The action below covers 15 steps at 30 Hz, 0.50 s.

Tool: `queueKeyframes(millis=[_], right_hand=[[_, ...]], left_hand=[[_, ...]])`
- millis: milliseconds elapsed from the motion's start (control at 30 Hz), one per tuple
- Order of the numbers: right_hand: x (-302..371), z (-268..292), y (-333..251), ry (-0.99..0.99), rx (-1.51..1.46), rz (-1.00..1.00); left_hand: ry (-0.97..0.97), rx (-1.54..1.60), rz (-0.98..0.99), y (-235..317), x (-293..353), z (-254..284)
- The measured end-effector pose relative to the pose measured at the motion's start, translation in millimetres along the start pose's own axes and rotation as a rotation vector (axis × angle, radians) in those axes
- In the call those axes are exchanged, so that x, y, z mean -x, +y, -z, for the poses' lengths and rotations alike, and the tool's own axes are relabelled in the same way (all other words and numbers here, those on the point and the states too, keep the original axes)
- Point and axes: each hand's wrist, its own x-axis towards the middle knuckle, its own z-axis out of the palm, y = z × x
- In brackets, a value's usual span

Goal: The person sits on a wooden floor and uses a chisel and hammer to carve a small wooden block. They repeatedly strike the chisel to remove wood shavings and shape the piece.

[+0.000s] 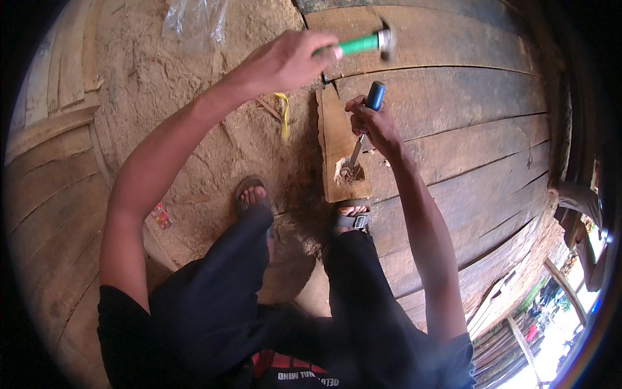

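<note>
My left hand (291,61) is wrapped round the green handle of a hammer (357,45), raised above the wood and slightly blurred. The hammer's metal head is up and to the right, apart from the chisel. My right hand (377,123) grips a chisel (375,96) with a blue handle that sticks up above the fingers. Its metal blade slants down into a rough hollow (350,171) cut in a wooden block (334,129). Chips and torn fibres lie in the hollow. The block's near end is beside my sandalled right foot (353,217).
Wide wooden planks (453,142) spread to the right of the block. Bare, uneven earth (168,110) lies to the left, with a clear plastic bag (194,19), a yellow strip (284,117) and a small red wrapper (161,216). More boards (58,175) line the far left.
</note>
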Motion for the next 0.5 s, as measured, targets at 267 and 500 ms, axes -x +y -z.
queueKeyframes(millis=[267, 500], right_hand=[[-1.3, 0.7, 3.3, 0.000, -0.019, 0.010], [-0.7, -3.5, 1.4, -0.017, -0.046, 0.010]], left_hand=[[0.013, -0.034, -0.071, -5.5, -3.5, -8.1], [0.061, -0.174, -0.249, -13.6, 0.2, -9.1]])
